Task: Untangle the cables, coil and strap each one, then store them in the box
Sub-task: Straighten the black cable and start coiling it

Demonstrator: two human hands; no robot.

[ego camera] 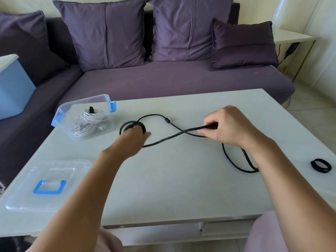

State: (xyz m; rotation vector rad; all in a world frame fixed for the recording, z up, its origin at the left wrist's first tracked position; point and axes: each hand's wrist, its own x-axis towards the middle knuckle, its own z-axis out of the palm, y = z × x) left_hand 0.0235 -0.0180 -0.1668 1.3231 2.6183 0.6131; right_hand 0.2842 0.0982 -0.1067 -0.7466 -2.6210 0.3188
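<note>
Head view. White surface (pixel 181 179) in front of a purple sofa (pixel 163 79). Black cable (pixel 172 136) lies across the middle of the surface, partly coiled at one end and loose at the other. Left hand (pixel 134 136) closed around the small coil of the cable, just right of the box (pixel 63 113); fingers curled over the loops, somewhat blurred. Right hand (pixel 229 128) further right of the box, fingers pinched shut on a straight stretch of the same cable, which runs out toward the left hand and crosses itself between the two hands. Past the right wrist the cable falls into a loose loop on the surface. The box is clear plastic with blue clips, open, tilted, at the far left edge of the surface; a white cable (pixel 87 122), coiled and bound with a dark strap, lies inside it. Clear lid (pixel 49 186) with blue handle lies flat, nearer the camera than the box. Black strap (pixel 321 165), curled into a ring, sits far right of the box, well apart from the cable.
</note>
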